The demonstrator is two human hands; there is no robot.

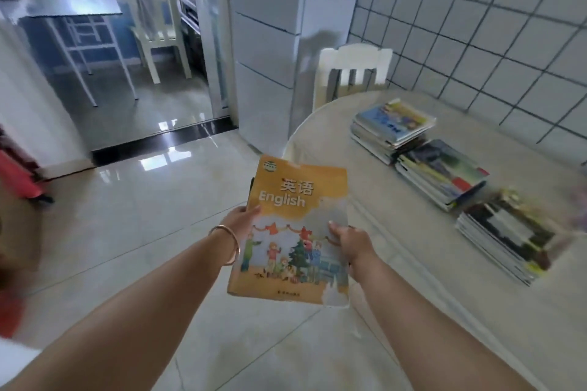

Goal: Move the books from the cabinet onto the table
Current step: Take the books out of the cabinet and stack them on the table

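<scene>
Left hand [243, 217] grips the left edge of the English textbook [293, 232], thumb over the cover, fingers hidden beneath. A bangle [230, 243] sits on that wrist. Right hand [347, 240] holds the right edge the same way, thumb on the cover, rest of the fingers under. Neither hand is free; both hold the one book. Thickness underneath hints at more than one volume, but cannot tell for sure.

The book is in the air over the tiled floor [143, 216], just beside the near-left rim of the round tabletop [397, 263], not yet on it. Cover faces up, roughly flat, slightly tilted toward the camera. Long axis runs away from the person, leaning a little left at the far end; title edge far, picture edge near, so it reads upright to the holder.

On the tabletop, three stacks already lie in a diagonal row: far stack of books [392, 127], middle stack [441, 174] touching it, near stack [511, 238] a little apart, blurred. A white chair [354, 68] stands behind the tabletop against the tiled wall [476, 25].

Progress, as a judgement: well along, a good share moved. This book is mid-carry; set-down remains. The cabinet is out of view, so what is left there is unknown.
</scene>
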